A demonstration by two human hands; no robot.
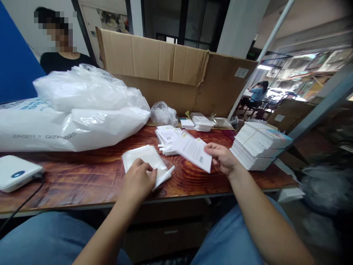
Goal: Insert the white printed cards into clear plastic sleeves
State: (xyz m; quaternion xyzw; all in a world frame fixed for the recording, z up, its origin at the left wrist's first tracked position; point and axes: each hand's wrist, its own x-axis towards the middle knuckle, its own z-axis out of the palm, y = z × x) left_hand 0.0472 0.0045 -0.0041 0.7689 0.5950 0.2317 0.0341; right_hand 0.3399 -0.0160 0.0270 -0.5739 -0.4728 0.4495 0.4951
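pinching a printed leaflet [194, 150] at its near corner, the right hand [223, 159] holds it tilted above the wooden surface [193, 176], between the two paper stacks. left hand [138, 180] is curled, fingertips pressed down on the top of a small pile of clear sleeves [147, 162] lying flat near the front edge; looks like it is lifting or parting the top one, can't confirm.

progress, as a judgement: one leaflet is out and in hand, not yet in a sleeve. the loose leaflet pile [167, 138] just behind it is fairly low, the neat white stack [255, 149] to the right is tall, and the sleeve pile has several layers left. so plenty remains. no way to tell which stack is finished work and which is supply.

around it: big white plastic bags [79, 114] on the left, a small crumpled clear bag [163, 114], more small paper bundles [201, 121] by the open cardboard box [176, 70], a white device [15, 171] with a cable at far left. another person in a dark top [63, 60] sits behind the bags, hands hidden.

hard to read: print on the leaflet is blurred, sleeve edges blend together so no count, box contents out of sight, right side of the frame smeared by distortion.
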